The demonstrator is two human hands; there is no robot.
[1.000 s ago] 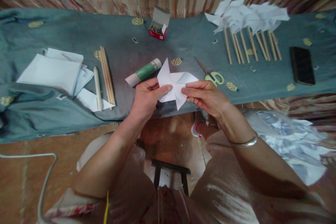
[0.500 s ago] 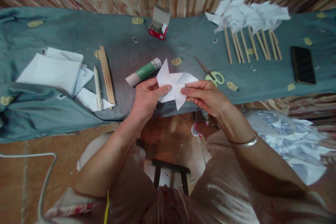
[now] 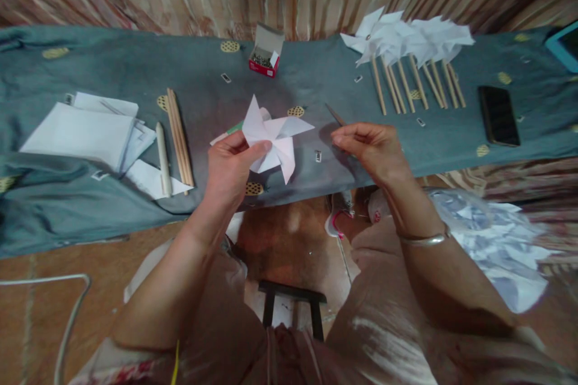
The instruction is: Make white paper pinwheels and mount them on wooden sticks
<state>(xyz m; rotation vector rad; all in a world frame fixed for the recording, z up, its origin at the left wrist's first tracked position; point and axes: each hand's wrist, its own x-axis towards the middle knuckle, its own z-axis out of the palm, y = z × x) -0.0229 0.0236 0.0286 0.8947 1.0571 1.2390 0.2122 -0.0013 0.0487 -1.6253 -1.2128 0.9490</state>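
Observation:
A folded white paper pinwheel [image 3: 277, 137] is pinched at its centre and left side by my left hand [image 3: 232, 162]. My right hand [image 3: 370, 147] is apart from it, to the right, its thumb and fingertips pressed together; whatever lies between them is too small to make out. Under the right hand lie the scissors [image 3: 335, 114], with only the blade tip showing. The glue stick [image 3: 235, 127], green and white, is mostly hidden behind my left hand and the pinwheel.
An open red box [image 3: 262, 66] of pins stands at the back. Finished pinwheels on sticks [image 3: 415, 42] and a phone [image 3: 499, 115] lie right. Paper sheets [image 3: 81, 135], a white tube [image 3: 163, 159] and wooden sticks [image 3: 179, 138] lie left. A plastic bag [image 3: 492, 240] sits lower right.
My right hand has let go of the pinwheel and moved right, over the scissors. My left hand has shifted left with the pinwheel, which has turned a little.

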